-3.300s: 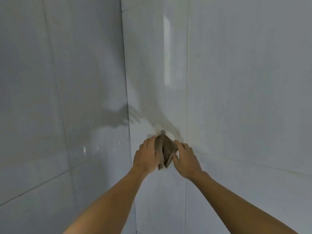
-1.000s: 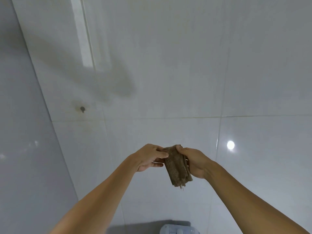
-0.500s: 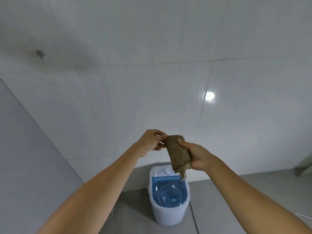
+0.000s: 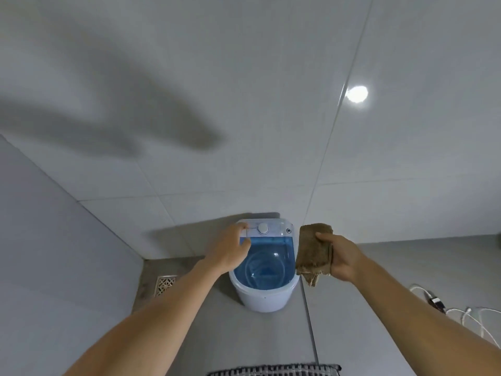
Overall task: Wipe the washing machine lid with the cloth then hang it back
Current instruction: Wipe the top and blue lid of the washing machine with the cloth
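Observation:
A small white washing machine stands on the floor against the tiled wall, with a see-through blue lid and a white dial on its back panel. My right hand is shut on a folded brown cloth, held in the air just right of the machine. My left hand hovers over the machine's left rim, fingers loosely curled, holding nothing.
A patterned floor drain lies left of the machine near the wall corner. White cables and a small plug lie on the floor at the right. A black-and-white checked mat shows at the bottom edge.
The view has tilted down from the wall hook to the machine. My left hand let go of the cloth and moved apart; the right hand alone now holds it, lower.

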